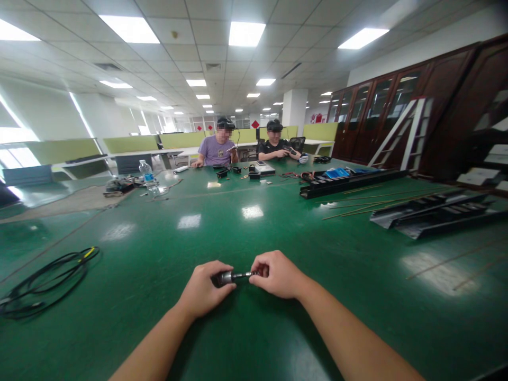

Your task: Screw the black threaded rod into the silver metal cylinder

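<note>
Look first at two bare arms (162, 338) up close, one from seven o'clock and one from five. Holds a small metal piece (228, 277) between both hands, low down near the middle, at the green table (159, 243). Cannot tell if touching the tabletop.

Curls the left hand (204, 288) partway around the fat round end, thumb on the near side, fingers on the far side, tips a little apart. Pinches the thin end with the right hand (278, 275), thumb and finger close together, other fingers tucked in. Cannot see what hides inside that pinch.

From the metal piece, look to nine o'clock for a loop of black cable (37, 278). See a clear water bottle (146, 173) near eleven. Find small black boxes (254, 173) far off at twelve, before a person in purple (216, 151) and a person in black (273, 152). Look between two and three for long black trays (448, 226), and near three for thin sticks (432, 267). Spot a white ladder (415, 129) way back at two.
</note>
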Demonstrator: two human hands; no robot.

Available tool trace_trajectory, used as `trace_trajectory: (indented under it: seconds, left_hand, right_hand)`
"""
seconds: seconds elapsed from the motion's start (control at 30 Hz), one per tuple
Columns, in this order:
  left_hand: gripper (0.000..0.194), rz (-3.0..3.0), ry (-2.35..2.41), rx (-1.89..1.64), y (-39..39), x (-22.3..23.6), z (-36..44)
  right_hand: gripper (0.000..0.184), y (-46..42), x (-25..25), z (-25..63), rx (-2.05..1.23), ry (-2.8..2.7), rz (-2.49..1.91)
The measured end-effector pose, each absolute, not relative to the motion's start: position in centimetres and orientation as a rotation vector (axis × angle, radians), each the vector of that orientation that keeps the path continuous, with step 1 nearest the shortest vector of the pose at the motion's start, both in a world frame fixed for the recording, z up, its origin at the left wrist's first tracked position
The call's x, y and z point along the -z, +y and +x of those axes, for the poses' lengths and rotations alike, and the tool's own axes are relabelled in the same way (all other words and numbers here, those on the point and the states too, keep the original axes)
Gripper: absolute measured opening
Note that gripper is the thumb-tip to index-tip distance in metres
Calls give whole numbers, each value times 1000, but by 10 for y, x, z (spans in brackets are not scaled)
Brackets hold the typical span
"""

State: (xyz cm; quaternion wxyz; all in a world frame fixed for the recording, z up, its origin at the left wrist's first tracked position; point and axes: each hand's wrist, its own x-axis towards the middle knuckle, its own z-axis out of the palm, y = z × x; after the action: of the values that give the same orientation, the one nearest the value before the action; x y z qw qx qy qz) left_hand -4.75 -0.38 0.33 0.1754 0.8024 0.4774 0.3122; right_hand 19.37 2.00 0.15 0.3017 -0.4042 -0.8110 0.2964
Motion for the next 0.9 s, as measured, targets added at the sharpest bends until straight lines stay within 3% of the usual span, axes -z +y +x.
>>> trace_trajectory:
  seconds: [0.47,0.67,0.9]
  left_hand:
    - [28,1937,1390,-942,1,1,-47]
    - [44,1641,1330,-1019,0,-5,-49]
    - [52,1740,1749,-888,-58,-31,-135]
  right_hand:
    - [14,20,-2,195,-830,-2162,-1064]
    - [14,17,2,191,-851,-2214,-1032]
    - [16,15,3,189,-868,-2243,-1026]
